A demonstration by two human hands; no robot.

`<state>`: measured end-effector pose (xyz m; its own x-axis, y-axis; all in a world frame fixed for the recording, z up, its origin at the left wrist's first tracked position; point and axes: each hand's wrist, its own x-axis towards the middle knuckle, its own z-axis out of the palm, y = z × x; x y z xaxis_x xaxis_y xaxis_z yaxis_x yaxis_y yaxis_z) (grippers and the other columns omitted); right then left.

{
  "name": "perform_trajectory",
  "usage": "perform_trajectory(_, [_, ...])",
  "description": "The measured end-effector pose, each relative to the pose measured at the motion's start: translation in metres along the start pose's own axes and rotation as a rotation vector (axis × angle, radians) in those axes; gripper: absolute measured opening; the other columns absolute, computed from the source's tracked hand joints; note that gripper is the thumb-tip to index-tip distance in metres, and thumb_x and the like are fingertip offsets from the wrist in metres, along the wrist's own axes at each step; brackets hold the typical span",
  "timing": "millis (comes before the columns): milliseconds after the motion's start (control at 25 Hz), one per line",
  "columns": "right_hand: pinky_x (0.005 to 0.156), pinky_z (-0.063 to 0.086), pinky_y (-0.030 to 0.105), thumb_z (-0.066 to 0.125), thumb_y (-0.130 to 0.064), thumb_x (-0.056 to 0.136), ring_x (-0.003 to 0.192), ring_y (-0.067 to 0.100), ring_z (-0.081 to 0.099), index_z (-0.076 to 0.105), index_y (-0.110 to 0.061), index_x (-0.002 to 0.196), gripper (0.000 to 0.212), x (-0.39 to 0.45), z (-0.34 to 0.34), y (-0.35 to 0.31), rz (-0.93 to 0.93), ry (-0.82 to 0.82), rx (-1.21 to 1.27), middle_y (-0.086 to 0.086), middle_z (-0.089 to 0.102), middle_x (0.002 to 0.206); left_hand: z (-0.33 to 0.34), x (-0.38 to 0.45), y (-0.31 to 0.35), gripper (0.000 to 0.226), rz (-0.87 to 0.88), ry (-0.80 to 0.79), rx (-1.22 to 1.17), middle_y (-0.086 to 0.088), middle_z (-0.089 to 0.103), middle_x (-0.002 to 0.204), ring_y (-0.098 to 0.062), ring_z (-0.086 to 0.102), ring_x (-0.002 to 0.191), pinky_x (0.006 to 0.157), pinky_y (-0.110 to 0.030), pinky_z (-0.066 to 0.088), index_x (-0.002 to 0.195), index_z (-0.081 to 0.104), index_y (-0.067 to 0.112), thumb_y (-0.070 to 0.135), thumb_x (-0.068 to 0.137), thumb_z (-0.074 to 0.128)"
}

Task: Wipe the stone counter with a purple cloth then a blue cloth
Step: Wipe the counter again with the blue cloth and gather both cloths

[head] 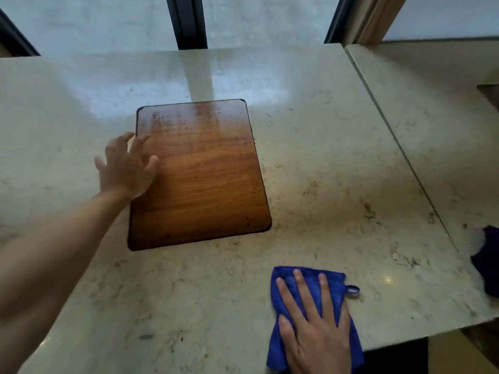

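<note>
A folded blue cloth point(283, 330) with a small hanging loop lies flat on the beige stone counter point(337, 184) near its front edge. My right hand point(313, 327) presses flat on the blue cloth, fingers spread and extended. My left hand point(127, 166) hovers or rests with spread fingers at the left edge of the wooden panel, holding nothing. A dark purple cloth point(488, 263) lies crumpled at the far right edge of the view, partly cut off.
A brown wooden panel point(199, 174) with rounded corners is set into the counter's middle. A seam point(399, 147) splits the counter from a second slab on the right. Dark window frames point(186, 20) rise behind. The counter's front edge drops off at lower right.
</note>
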<state>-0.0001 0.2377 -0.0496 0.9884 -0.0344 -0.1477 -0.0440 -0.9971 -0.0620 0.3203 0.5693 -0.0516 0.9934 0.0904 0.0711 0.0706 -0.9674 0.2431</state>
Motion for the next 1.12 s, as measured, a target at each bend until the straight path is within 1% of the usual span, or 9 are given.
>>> perform_trajectory(120, [0.102, 0.034, 0.068, 0.046, -0.049, 0.084, 0.142, 0.034, 0.036, 0.041, -0.042, 0.147, 0.063, 0.041, -0.003, -0.028, -0.097, -0.017, 0.050, -0.006, 0.040, 0.155, 0.002, 0.006, -0.027, 0.061, -0.067, -0.046, 0.025, -0.004, 0.029, 0.157, -0.034, 0.022, 0.145, 0.107, -0.073, 0.016, 0.143, 0.039, 0.039, 0.062, 0.086, 0.037])
perform_trajectory(280, [0.109, 0.022, 0.068, 0.029, -0.049, 0.097, 0.149, 0.034, 0.023, 0.028, -0.041, 0.153, 0.056, 0.170, -0.018, -0.066, -0.018, -0.007, 0.109, -0.007, 0.030, 0.161, 0.009, 0.003, -0.036, 0.066, -0.074, -0.105, 0.064, -0.002, 0.022, 0.163, -0.031, 0.012, 0.150, 0.111, -0.072, 0.006, 0.148, 0.031, 0.041, 0.066, 0.087, 0.025])
perform_trajectory(440, [0.115, 0.012, 0.067, 0.020, -0.044, 0.102, 0.149, 0.032, 0.022, 0.026, -0.040, 0.153, 0.052, 0.245, -0.020, -0.073, -0.046, 0.057, 0.090, -0.007, 0.032, 0.160, 0.005, 0.003, -0.035, 0.068, -0.055, -0.129, 0.099, -0.005, 0.023, 0.163, -0.034, 0.014, 0.150, 0.111, -0.073, 0.011, 0.151, 0.032, 0.037, 0.064, 0.089, 0.026])
perform_trajectory(560, [0.116, 0.015, 0.064, 0.022, -0.039, 0.102, 0.147, 0.029, 0.027, 0.031, -0.040, 0.152, 0.051, 0.304, -0.027, -0.069, -0.070, 0.095, 0.089, -0.007, 0.036, 0.158, 0.007, 0.003, -0.036, 0.069, -0.063, -0.159, 0.132, -0.005, 0.024, 0.163, -0.034, 0.014, 0.151, 0.111, -0.073, 0.013, 0.152, 0.033, 0.035, 0.063, 0.089, 0.027])
perform_trajectory(640, [0.115, 0.016, 0.064, 0.021, -0.039, 0.099, 0.148, 0.029, 0.025, 0.030, -0.042, 0.151, 0.053, 0.367, -0.038, -0.072, -0.022, 0.111, 0.079, -0.010, 0.033, 0.159, 0.007, 0.002, -0.037, 0.069, -0.061, -0.161, 0.139, -0.006, 0.026, 0.162, -0.035, 0.016, 0.150, 0.110, -0.075, 0.014, 0.151, 0.036, 0.034, 0.062, 0.088, 0.029])
perform_trajectory(760, [0.116, 0.009, 0.065, 0.018, -0.039, 0.099, 0.151, 0.027, 0.012, 0.024, -0.044, 0.152, 0.054, 0.477, -0.053, -0.076, 0.009, 0.078, 0.108, -0.012, 0.022, 0.163, 0.009, 0.002, -0.040, 0.070, -0.039, -0.139, 0.162, -0.007, 0.030, 0.160, -0.038, 0.023, 0.148, 0.107, -0.076, 0.018, 0.149, 0.041, 0.031, 0.063, 0.088, 0.032])
perform_trajectory(880, [0.115, 0.003, 0.067, 0.020, -0.036, 0.101, 0.151, 0.028, 0.007, 0.021, -0.044, 0.152, 0.052, 0.591, -0.071, -0.083, 0.059, 0.085, 0.165, -0.011, 0.017, 0.164, 0.012, 0.003, -0.041, 0.072, -0.025, -0.084, 0.165, -0.007, 0.033, 0.159, -0.039, 0.026, 0.147, 0.106, -0.075, 0.018, 0.147, 0.043, 0.031, 0.070, 0.091, 0.020])
perform_trajectory(1000, [0.114, 0.000, 0.069, 0.019, -0.033, 0.102, 0.151, 0.032, 0.003, 0.023, -0.043, 0.151, 0.051, 0.676, -0.088, -0.099, 0.098, 0.069, 0.161, -0.009, 0.016, 0.165, 0.014, 0.005, -0.039, 0.068, -0.019, -0.036, 0.154, -0.007, 0.037, 0.158, -0.041, 0.031, 0.145, 0.106, -0.074, 0.018, 0.144, 0.049, 0.031, 0.064, 0.086, 0.036])
perform_trajectory(1120, [0.113, -0.004, 0.070, 0.016, -0.037, 0.101, 0.151, 0.033, -0.003, 0.024, -0.048, 0.150, 0.051, 0.698, -0.086, -0.130, 0.010, 0.055, 0.138, -0.009, 0.012, 0.166, 0.014, 0.007, -0.037, 0.070, -0.020, -0.057, 0.146, -0.006, 0.035, 0.159, -0.040, 0.028, 0.146, 0.107, -0.076, 0.017, 0.145, 0.046, 0.032, 0.058, 0.080, 0.043])
